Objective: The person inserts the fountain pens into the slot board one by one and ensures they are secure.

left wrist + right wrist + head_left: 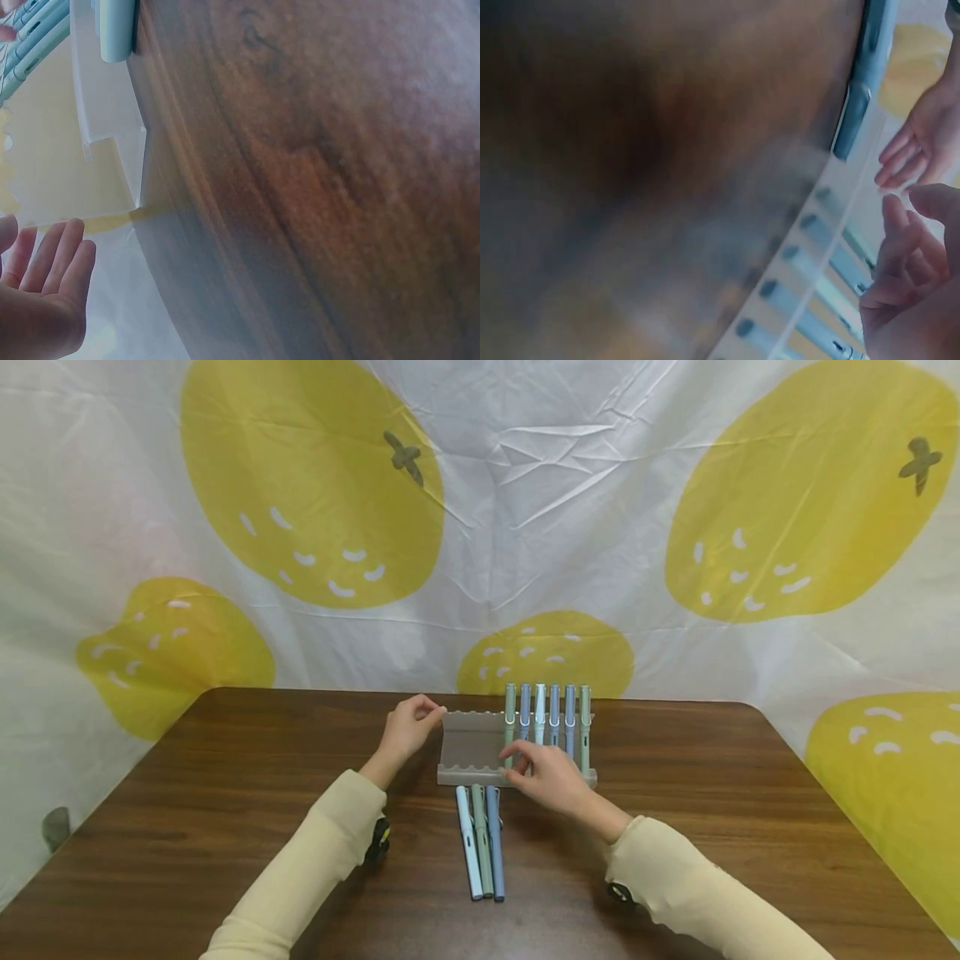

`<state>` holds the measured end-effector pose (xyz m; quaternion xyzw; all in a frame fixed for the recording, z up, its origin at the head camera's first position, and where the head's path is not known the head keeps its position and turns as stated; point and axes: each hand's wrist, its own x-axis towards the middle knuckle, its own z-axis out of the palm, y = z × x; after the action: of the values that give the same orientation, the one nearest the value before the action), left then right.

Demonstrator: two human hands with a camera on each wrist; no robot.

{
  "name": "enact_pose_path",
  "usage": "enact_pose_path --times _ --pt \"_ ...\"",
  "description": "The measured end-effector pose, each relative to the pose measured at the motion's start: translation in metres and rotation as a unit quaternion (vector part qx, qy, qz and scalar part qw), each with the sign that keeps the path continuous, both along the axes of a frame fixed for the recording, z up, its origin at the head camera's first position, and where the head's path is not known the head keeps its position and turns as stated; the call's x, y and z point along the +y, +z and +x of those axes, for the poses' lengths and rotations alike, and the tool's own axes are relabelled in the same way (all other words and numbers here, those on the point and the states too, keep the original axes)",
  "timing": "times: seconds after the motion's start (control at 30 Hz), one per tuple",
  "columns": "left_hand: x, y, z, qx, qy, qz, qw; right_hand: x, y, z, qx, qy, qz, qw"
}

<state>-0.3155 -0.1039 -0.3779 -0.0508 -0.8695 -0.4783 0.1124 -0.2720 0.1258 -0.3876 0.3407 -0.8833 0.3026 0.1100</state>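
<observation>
Pen rack (474,739) near table's (690,752) far edge: left hand (406,727) pinches its corner, likely steadying; right hand (551,777) empty, slightly spread.

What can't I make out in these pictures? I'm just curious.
Racked pens, head view: the right hand hides some of their lower parts.
Left hand: whether it grips the rack is unclear; the contact is too small in the head view, and the left edge cuts off the thumb in the left wrist view.
Loose pen, left wrist view: cut off by the top edge.
Tabletop, right wrist view: its grain is blurred.
</observation>
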Motion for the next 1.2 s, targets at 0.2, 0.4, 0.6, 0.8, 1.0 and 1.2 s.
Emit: enact_pose_path --times 0.2,0.4,0.6,0.8,1.0,1.2 --pt "0.0 0.0 0.001 0.0 0.0 -0.004 1.0 -0.007 -0.008 0.011 -0.042 0.018 0.052 0.9976" --pt "0.0 0.0 0.001 0.002 -0.002 -0.003 1.0 -0.012 -0.008 0.019 -0.031 -0.01 0.106 0.9939" --pt "0.0 0.0 0.001 0.002 -0.003 0.0 1.0 -0.015 -0.007 0.021 -0.028 -0.035 0.147 0.9881" --pt "0.0 0.0 0.001 0.002 -0.005 0.001 1.0 -0.013 -0.005 0.02 -0.045 -0.029 0.174 0.9833" --pt "-0.001 0.0 0.0 0.005 -0.007 -0.003 1.0 -0.005 -0.002 0.018 -0.07 -0.009 0.171 0.9828" --pt "-0.001 -0.001 -0.001 0.003 -0.005 -0.001 1.0 0.004 -0.002 0.014 -0.093 0.008 0.154 0.9837"
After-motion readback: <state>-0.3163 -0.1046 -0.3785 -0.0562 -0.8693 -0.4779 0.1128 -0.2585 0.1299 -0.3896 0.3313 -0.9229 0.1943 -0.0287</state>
